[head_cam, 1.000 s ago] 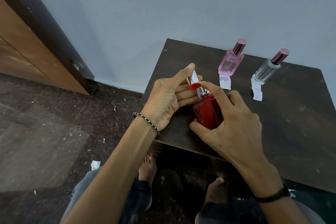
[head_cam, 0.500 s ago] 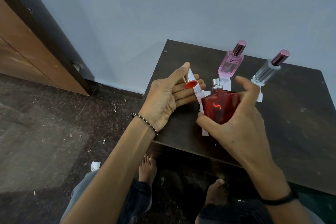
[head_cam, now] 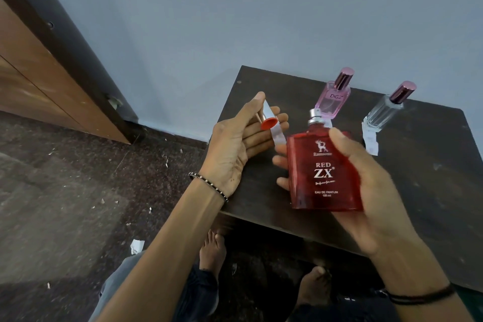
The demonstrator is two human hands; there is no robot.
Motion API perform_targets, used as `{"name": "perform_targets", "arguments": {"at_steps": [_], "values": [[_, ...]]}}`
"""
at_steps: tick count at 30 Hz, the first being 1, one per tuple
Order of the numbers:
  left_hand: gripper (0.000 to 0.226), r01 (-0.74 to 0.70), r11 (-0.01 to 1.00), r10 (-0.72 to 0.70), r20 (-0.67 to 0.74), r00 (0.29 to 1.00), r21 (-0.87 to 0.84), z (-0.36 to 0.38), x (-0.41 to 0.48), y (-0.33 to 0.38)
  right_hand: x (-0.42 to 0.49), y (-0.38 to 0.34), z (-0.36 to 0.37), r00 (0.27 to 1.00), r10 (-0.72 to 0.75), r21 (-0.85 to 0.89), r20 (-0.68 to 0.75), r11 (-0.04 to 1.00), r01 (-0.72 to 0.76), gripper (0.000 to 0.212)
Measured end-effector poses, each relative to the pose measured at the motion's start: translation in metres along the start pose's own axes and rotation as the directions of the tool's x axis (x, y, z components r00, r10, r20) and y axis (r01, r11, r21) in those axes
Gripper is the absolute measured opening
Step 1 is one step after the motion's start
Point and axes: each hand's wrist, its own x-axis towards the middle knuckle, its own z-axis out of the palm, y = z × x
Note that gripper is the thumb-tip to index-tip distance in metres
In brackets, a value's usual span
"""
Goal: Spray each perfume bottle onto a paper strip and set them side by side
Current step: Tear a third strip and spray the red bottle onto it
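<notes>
My right hand [head_cam: 371, 185] grips a red perfume bottle [head_cam: 322, 172] labelled RED ZX, upright above the dark table [head_cam: 431, 191], its silver sprayer bare. In my left hand [head_cam: 235, 144] I hold the bottle's cap [head_cam: 268, 119], silver with a red inside, and a white paper strip [head_cam: 277, 136] against the fingers. Behind, a pink bottle [head_cam: 332, 99] and a clear bottle [head_cam: 384, 112] stand capped near the wall. A paper strip [head_cam: 369, 140] lies in front of the clear one; the pink one's strip is mostly hidden by the red bottle.
The table stands against a pale blue wall [head_cam: 261, 21]. A wooden door [head_cam: 31, 81] with a dark frame is at the left. Bits of paper [head_cam: 136, 246] litter the dark stone floor. My bare feet [head_cam: 213, 251] are under the table's front edge.
My right hand has lifted the red bottle away from the strip, raised it closer to me and turned its label to face me. The left hand still holds cap and strip.
</notes>
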Motion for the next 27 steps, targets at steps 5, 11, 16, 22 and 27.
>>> {"name": "perform_targets", "arguments": {"at_steps": [5, 11, 16, 22, 27], "values": [[0.041, 0.008, 0.999, -0.008, 0.005, 1.0, 0.035, 0.003, 0.0, -0.002, 0.004, 0.009, -0.001, 1.0, 0.0, -0.323, -0.025, 0.946, -0.008, 0.04], [0.041, 0.035, 0.997, -0.039, 0.064, 0.997, 0.067, 0.006, -0.003, -0.002, 0.008, 0.016, 0.001, 1.0, -0.003, -0.416, -0.016, 0.909, -0.004, 0.044], [0.044, 0.007, 0.978, -0.03, 0.104, 0.994, 0.21, 0.009, -0.007, -0.004, 0.01, 0.017, -0.001, 0.998, -0.042, -0.381, -0.052, 0.924, 0.019, 0.044], [0.05, -0.016, 0.971, -0.01, 0.104, 0.995, 0.239, 0.011, -0.011, -0.002, 0.011, 0.02, -0.006, 0.987, -0.102, -0.363, -0.127, 0.93, 0.05, 0.055], [0.053, -0.036, 0.958, -0.003, 0.136, 0.991, 0.286, 0.012, -0.013, -0.005, 0.003, 0.017, -0.007, 0.992, -0.092, -0.28, -0.091, 0.958, 0.063, 0.045]]}}
